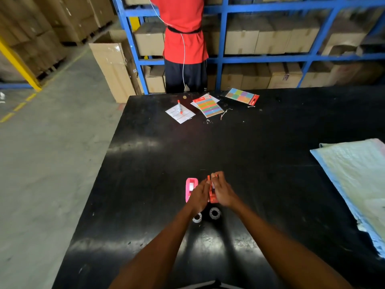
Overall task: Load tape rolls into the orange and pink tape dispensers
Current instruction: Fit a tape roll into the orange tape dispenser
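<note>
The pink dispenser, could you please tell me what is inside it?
A white roll shows inside the pink dispenser. The left hand covers its near right side, so the rest is hidden.

Most of the black table (260, 155) is wide open through the middle, easy passage there. Near the front edge it's cramped: both hands (199, 197) (224, 191) crowd the orange dispenser (213, 197), the pink dispenser (190, 187) sits just to its left, and two tape rolls (197, 217) (215, 212) lie right behind the wrists. A pale cloth (354, 176) takes up the right edge. Sticker sheets (208, 106) and a marker (179, 106) clutter the far edge.
</note>
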The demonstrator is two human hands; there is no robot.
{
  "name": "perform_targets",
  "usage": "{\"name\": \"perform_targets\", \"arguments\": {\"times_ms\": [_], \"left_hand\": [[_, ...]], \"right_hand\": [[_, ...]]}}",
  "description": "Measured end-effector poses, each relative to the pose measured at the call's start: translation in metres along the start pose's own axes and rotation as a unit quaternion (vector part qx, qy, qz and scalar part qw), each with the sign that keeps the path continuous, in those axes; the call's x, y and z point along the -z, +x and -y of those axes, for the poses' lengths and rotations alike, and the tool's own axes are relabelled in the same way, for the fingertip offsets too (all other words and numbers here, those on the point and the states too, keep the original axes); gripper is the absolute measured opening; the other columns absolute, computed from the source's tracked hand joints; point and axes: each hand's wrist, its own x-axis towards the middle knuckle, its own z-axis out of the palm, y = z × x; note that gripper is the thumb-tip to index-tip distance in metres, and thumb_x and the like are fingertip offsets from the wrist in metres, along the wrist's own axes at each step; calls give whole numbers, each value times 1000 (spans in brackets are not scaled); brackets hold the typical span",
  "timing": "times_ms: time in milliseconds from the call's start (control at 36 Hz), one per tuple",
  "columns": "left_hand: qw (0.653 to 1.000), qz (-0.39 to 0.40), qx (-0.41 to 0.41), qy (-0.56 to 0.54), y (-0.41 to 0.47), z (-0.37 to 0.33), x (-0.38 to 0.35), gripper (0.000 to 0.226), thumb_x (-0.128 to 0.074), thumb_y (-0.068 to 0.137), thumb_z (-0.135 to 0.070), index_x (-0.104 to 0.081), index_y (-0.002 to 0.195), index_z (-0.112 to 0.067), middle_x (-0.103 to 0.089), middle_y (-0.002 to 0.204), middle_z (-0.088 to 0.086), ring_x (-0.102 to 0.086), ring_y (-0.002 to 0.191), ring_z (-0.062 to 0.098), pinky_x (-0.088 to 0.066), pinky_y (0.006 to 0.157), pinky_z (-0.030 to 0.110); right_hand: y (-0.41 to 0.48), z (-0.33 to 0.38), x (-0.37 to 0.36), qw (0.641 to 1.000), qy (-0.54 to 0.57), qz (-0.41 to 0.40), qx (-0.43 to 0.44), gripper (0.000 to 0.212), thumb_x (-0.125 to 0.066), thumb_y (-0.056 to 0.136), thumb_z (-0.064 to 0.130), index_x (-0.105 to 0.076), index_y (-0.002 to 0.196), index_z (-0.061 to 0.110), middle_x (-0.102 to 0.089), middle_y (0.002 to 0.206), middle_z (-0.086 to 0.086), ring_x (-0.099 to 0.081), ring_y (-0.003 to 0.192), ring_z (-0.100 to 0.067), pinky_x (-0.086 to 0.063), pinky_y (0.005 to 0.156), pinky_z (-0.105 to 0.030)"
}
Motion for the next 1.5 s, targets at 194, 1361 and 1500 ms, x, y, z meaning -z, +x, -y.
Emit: {"name": "perform_targets", "arguments": {"times_ms": [194, 1361, 1500], "left_hand": [[1000, -11, -2, -11, -5, -2, 0, 31, -31, 106, -18, -57, 114, -5, -64, 94, 2, -63, 81, 1, -50, 73, 12], [894, -39, 190, 404, 112, 27, -40, 67, -46, 95, -46, -35, 140, 2, -59, 127, 21, -59, 116, 37, -50, 92, 44], [878, -22, 196, 437, 114, 32, -44, 74, -40, 98, -47, -19, 148, 4, -55, 132, 22, -57, 120, 37, -48, 94, 45]], "right_hand": [[-9, 9, 4, 1000, -18, 9, -8, 31, -26, 105, 48, -39, 116, 22, -63, 105, -7, -65, 86, -19, -52, 74, -29], [78, -64, 45, 996, 48, 27, -75, 31, -26, 101, 55, -44, 100, 29, -55, 87, 7, -54, 78, -11, -47, 82, -38], [83, -69, 41, 994, 54, 30, -94, 36, -27, 90, 69, -45, 98, 39, -58, 90, 6, -57, 81, -14, -49, 85, -42]]}}
